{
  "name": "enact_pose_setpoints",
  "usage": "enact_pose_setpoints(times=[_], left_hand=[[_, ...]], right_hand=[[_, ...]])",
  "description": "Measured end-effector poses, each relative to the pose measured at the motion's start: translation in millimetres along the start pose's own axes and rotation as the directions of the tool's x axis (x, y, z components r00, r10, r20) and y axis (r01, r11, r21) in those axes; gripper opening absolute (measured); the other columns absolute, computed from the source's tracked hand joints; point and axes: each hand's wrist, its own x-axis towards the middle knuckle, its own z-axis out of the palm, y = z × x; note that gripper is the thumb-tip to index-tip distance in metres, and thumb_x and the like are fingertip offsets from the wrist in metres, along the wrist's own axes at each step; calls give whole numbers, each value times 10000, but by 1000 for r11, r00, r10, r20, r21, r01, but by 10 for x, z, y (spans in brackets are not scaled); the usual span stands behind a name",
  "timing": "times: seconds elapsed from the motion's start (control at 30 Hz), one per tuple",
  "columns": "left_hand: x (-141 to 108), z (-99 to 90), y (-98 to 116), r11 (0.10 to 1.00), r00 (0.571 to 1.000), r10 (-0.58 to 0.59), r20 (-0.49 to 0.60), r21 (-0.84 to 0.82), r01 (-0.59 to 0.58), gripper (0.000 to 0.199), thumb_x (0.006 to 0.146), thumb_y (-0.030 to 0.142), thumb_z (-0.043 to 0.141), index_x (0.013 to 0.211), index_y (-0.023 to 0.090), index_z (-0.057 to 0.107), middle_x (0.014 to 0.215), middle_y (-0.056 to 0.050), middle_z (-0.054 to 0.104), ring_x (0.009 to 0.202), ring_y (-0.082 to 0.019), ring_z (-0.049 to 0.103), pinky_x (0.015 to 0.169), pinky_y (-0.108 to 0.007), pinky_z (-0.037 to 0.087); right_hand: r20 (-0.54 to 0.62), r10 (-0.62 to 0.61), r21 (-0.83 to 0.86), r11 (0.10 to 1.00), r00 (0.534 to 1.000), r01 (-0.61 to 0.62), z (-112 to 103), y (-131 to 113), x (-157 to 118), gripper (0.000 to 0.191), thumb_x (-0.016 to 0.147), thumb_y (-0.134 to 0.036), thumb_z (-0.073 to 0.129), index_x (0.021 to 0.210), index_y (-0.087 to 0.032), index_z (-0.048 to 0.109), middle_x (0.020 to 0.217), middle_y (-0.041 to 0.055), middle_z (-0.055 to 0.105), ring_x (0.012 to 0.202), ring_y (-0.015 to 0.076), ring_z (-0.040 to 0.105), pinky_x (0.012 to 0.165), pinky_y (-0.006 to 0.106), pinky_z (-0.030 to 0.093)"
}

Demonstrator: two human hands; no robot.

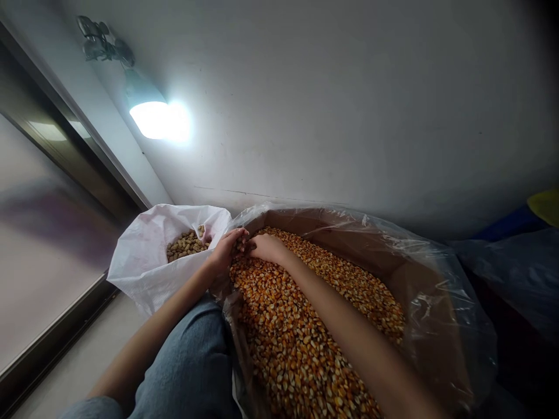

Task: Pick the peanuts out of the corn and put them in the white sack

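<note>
My left hand (230, 245) and my right hand (265, 247) meet over the far left end of a box of corn kernels (301, 326). The fingers of both are curled and pressed together at the tips. Whatever lies between them is too small and dark to name. Orange-yellow kernels fill much of the cardboard box (349, 235), which is lined with a clear plastic bag (437, 302). Just left of my left hand stands a white woven sack (140, 250), its mouth rolled wide, with unshelled peanuts (187, 244) inside.
A lit bulb (151, 119) hangs by the pale wall (327, 116) at upper left. On the left runs a metal-framed door (56, 233). My jeans-covered knee (192, 361) presses near the box's left side. Dark plastic and a yellow item (545, 208) lie at right.
</note>
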Motion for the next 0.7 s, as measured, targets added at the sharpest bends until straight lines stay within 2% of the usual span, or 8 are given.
enact_pose_setpoints(times=[0.17, 0.27, 0.37, 0.43, 0.5, 0.57, 0.6, 0.7], left_hand=[[-5, -27, -1, 1000, 1000, 24, 4, 6, -24, 260, 672, 396, 549, 783, 162, 538, 592, 42, 441, 446, -48, 415, 340, -147, 243], [-11, -44, -3, 999, 999, 32, 21, 42, -33, 269, 691, 412, 516, 794, 164, 541, 607, 40, 435, 451, -46, 404, 349, -147, 239], [-7, -54, -35, 970, 998, 68, 2, 234, -66, 306, 715, 429, 473, 868, 174, 543, 639, 28, 469, 480, -62, 429, 388, -164, 288], [9, -53, -85, 840, 990, 143, 11, 528, -127, 306, 738, 414, 442, 897, 174, 546, 684, 6, 520, 551, -92, 479, 464, -193, 353], [30, -46, -153, 548, 973, 211, 90, 814, -194, 274, 751, 377, 427, 887, 179, 558, 743, -17, 569, 645, -129, 520, 576, -231, 391], [53, -38, -219, 292, 960, 217, 176, 927, -235, 231, 736, 342, 453, 852, 184, 577, 788, -36, 594, 708, -163, 538, 654, -263, 388], [62, -35, -244, 230, 958, 207, 200, 942, -246, 216, 722, 333, 475, 834, 185, 586, 792, -44, 600, 716, -177, 542, 668, -274, 383], [78, -26, -268, 193, 958, 184, 220, 948, -255, 187, 677, 325, 536, 782, 186, 603, 785, -55, 605, 713, -198, 550, 670, -286, 382]], right_hand=[[-96, -29, 421, 905, 995, 66, -68, 219, -64, 255, 653, -352, 565, 848, -214, 656, 838, 19, 641, 727, 156, 564, 618, 232, 391], [-73, 51, 716, 698, 996, 16, -9, 311, -110, 332, 633, -381, 589, 877, -157, 622, 621, 4, 587, 476, 81, 467, 434, 196, 321], [43, 104, 923, 377, 994, -80, 48, 368, -154, 262, 624, -367, 587, 790, -166, 557, 465, -61, 449, 330, 35, 297, 326, 175, 179], [108, 73, 987, 109, 991, -116, 50, 397, -179, 174, 648, -336, 540, 692, -178, 482, 443, -82, 401, 299, 20, 225, 308, 166, 126], [146, 14, 983, -115, 989, -143, 25, 421, -197, 145, 666, -305, 484, 635, -179, 420, 422, -90, 366, 287, 14, 181, 303, 157, 101], [165, -33, 952, -255, 986, -168, -7, 435, -209, 136, 673, -288, 447, 611, -177, 397, 405, -88, 347, 281, 14, 169, 300, 150, 94], [170, -45, 937, -301, 984, -176, -19, 435, -212, 138, 675, -286, 437, 603, -175, 394, 402, -84, 351, 279, 15, 174, 297, 146, 95], [185, -56, 894, -405, 981, -192, -28, 413, -215, 171, 693, -297, 433, 586, -168, 402, 401, -70, 374, 277, 16, 209, 288, 135, 120]])
